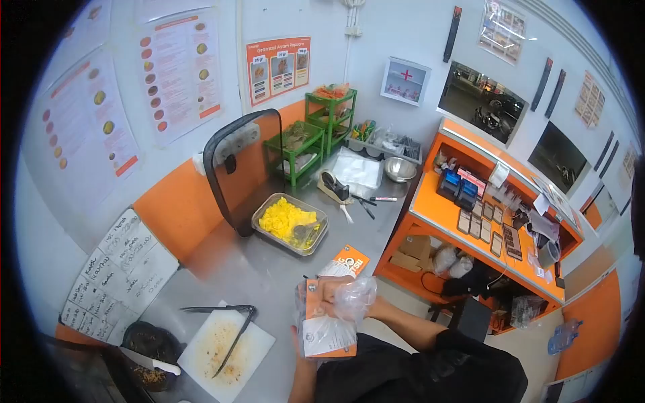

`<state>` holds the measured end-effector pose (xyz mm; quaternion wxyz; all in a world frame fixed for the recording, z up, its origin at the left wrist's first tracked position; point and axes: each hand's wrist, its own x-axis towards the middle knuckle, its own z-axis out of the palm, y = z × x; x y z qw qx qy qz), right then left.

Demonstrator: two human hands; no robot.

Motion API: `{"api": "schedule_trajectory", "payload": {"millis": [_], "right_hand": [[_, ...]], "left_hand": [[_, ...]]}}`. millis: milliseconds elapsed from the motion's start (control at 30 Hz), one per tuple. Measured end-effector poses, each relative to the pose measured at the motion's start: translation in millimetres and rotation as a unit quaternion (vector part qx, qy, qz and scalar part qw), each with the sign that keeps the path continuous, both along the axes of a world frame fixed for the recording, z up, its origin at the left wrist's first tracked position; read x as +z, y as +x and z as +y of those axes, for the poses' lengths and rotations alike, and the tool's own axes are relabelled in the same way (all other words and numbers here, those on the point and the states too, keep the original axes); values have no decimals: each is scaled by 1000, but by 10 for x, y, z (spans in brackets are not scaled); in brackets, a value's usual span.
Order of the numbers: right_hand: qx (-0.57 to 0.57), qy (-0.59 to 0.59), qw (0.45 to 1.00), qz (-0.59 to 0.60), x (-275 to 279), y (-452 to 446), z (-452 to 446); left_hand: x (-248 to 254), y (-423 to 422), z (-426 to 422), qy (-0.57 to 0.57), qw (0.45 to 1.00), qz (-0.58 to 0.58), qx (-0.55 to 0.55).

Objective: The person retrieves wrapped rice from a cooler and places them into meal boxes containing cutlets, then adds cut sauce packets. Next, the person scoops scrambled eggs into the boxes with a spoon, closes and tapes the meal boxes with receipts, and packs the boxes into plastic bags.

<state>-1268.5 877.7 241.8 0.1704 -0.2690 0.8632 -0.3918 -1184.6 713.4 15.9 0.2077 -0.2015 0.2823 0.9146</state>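
My left hand [295, 337] is mostly hidden behind an orange-and-white printed packet [326, 338] and grips its left side. Across the top of that packet, my right hand [329, 290] has its fingers closed on it. Crumpled clear plastic [356, 295] covers part of the right hand; whether it is a glove or a bag I cannot tell. Just beyond the hands, an orange printed card [351, 260] lies on the steel table. Further back stands a clear-sided tray [306, 250] of yellow food, which looks like rice, with a scoop in it.
A white cutting board [252, 352] with black tongs [236, 336] is at the lower left. Beside it a knife [156, 363] rests over a dark mortar [148, 336]. A tape dispenser [334, 188], a metal bowl [400, 169] and green racks [295, 151] stand behind. An orange counter [430, 201] is at right.
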Motion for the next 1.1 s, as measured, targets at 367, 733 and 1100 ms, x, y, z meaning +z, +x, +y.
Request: {"api": "schedule_trajectory", "payload": {"millis": [367,733,1100], "right_hand": [[21,198,980,12,-427,582,424],[107,-147,982,43,401,774,445],[26,-225,918,325,373,1413,1016]], "left_hand": [[114,358,-205,4,1000,16,-23],[186,816,254,-6,999,-1,-44],[291,1677,633,170,984,-1,-59]]}}
